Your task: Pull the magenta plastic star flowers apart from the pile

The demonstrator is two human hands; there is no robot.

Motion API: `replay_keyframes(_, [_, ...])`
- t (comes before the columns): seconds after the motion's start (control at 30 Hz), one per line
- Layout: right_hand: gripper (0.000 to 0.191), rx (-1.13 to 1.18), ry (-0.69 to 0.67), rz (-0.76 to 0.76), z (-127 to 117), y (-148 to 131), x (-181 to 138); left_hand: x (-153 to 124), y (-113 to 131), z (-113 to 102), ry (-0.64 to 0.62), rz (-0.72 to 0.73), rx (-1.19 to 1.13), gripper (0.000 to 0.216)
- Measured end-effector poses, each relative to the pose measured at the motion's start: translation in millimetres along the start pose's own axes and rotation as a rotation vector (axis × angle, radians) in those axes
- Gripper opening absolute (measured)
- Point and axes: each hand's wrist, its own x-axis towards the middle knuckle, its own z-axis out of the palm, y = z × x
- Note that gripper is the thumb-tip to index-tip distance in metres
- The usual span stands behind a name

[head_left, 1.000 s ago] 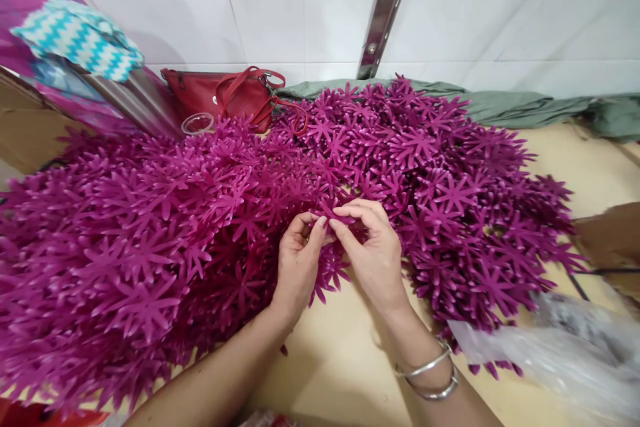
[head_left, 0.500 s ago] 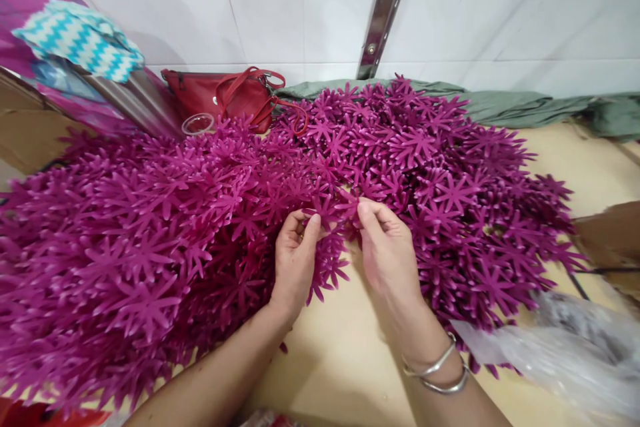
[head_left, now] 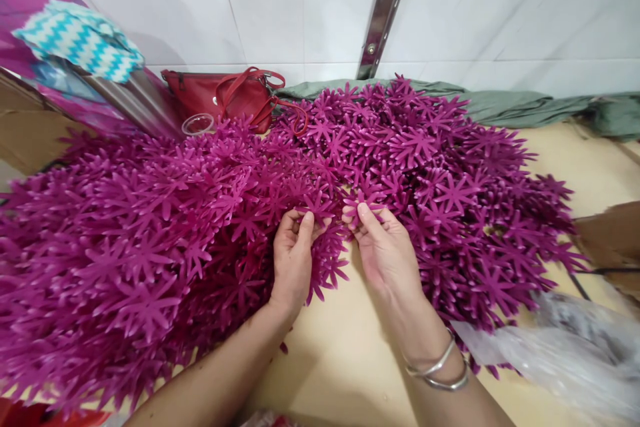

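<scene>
My left hand [head_left: 295,253] pinches a magenta flower-shaped piece [head_left: 318,203] with narrow petals between thumb and fingers. Facing it, a short gap away, my right hand [head_left: 387,247] pinches another magenta flower-shaped piece [head_left: 359,205]. Both pieces look thin and many-lobed; their stems or centres are partly behind my fingers. A large heap of the same pieces [head_left: 150,240] lies left of and under my left hand. A second, darker-looking heap [head_left: 450,193] spreads behind and to the right of my right hand.
A red handbag [head_left: 220,97] and a clear round lid [head_left: 198,123] are at the back. Green cloth [head_left: 520,110] runs along the wall. A metal cylinder [head_left: 145,100] with a patterned cloth [head_left: 85,40] stands back left. Clear plastic [head_left: 560,353] lies front right on the tabletop [head_left: 340,360].
My hands have drawn slightly apart. The piece in my right hand now shows more fully above the thumb, and my right fingers have spread beneath it.
</scene>
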Motion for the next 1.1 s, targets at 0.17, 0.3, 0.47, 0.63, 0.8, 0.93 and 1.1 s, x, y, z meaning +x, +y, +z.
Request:
replay_keyframes(0.17, [0.036,-0.118,0.0,-0.035,0,4,-2,0,0,0,0.0,0.0,-0.009,0.025])
replay_keyframes(0.3, [0.044,-0.151,0.002,-0.047,4,2,-3,1,-2,-1,-0.001,0.007,-0.013,0.024])
replay_keyframes(0.47, [0.053,-0.223,-0.051,-0.036,3,0,-9,-1,2,0,0.011,0.055,-0.005,0.021])
replay_keyframes(0.63, [0.049,-0.439,-0.166,-0.051,-5,2,-12,-5,17,3,0.03,0.321,0.091,0.014])
replay_keyframes(0.8, [0.026,-0.698,-0.426,-0.18,1,3,-13,-20,33,8,0.047,0.587,0.199,0.01])
replay_keyframes(0.93, [0.015,-0.68,-0.418,-0.231,4,1,-15,-35,38,12,-0.097,0.593,0.238,0.011])
replay_keyframes(1.1, [0.026,-0.477,-0.038,-0.325,-4,0,-10,-29,23,13,-0.105,0.093,0.125,0.015])
